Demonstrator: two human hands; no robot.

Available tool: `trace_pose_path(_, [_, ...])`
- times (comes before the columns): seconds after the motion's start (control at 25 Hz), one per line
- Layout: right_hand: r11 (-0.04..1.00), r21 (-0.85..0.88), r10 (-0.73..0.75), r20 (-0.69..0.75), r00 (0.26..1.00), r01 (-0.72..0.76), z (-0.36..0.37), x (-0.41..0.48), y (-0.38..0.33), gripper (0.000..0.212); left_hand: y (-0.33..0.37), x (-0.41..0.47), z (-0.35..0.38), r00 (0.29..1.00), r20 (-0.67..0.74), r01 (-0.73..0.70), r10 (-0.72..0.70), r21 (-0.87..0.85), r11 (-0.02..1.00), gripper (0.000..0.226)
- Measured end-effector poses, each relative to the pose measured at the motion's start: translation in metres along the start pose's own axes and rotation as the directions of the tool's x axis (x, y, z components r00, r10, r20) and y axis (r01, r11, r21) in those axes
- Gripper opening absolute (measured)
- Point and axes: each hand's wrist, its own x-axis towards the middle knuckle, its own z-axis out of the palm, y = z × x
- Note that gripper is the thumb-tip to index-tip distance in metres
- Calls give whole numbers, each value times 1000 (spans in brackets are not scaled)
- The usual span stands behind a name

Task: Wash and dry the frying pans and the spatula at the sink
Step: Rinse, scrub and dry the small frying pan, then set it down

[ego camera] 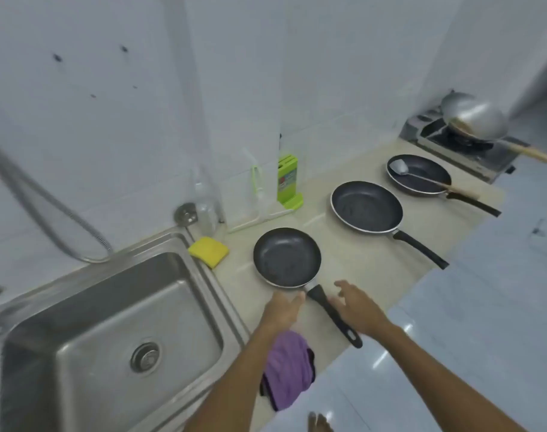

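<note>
Head view is looking down on a steel sink (200, 275) sitting at the left end of a pale counter (359, 266), its basin lying dry-looking and bare. A hose (32, 198) is hanging along the tiled wall above it. At the far right end a stove (462, 151) is carrying a metal wok (474, 118).

Three dark pans are lying in a diagonal row on the counter, well apart from the sink. The far pan (434, 182) is sitting just beside the stove, the middle pan (366, 207) is resting between the other two, and the small pan (286, 257) is sitting nearest the sink, its handle pointing toward the person.

A purple cloth (289, 369) is lying at the counter's near edge, partly hidden under the left forearm. The left hand (283, 307) is reaching to the small pan's near rim with fingers fairly straight and together, gripping nothing; whether it is touching the rim is unclear. The right hand (358, 307) is hovering at the small pan's handle, fingers spread and relaxed, not closing on it.

A yellow sponge (208, 251) is sitting beside the sink's back corner, with a green knife block (287, 179) and a clear bottle (205, 207) standing against the wall. The spatula (421, 179) is lying inside the far pan, blade on its far side.
</note>
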Motion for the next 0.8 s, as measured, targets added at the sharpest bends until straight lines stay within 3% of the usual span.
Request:
trace_pose_path(0.08, [990,133,49,12,999,-50,6,4,14,47,5,11,29,996,59,71,-65,-105,992,53])
trace_pose_path(0.2, [964,256,52,100,994,-76,23,13,28,41,16,9,57,989,53,149,-140,-252,956,36])
trace_pose_path(0.4, [909,404,17,199,980,-98,31,24,29,27,20,26,77,979,28,200,-202,-330,923,41])
trace_pose_path(0.52, [837,538,-21,215,976,-101,34,25,27,19,23,21,77,974,56,219,-218,-456,862,27])
trace_pose_path(0.68, [846,533,-93,81,992,35,47,21,30,15,28,6,73,971,88,233,-224,-566,791,24])
trace_pose_path(0.8, [851,515,-156,67,986,99,47,18,7,19,26,-7,52,973,49,210,-226,-602,770,24])
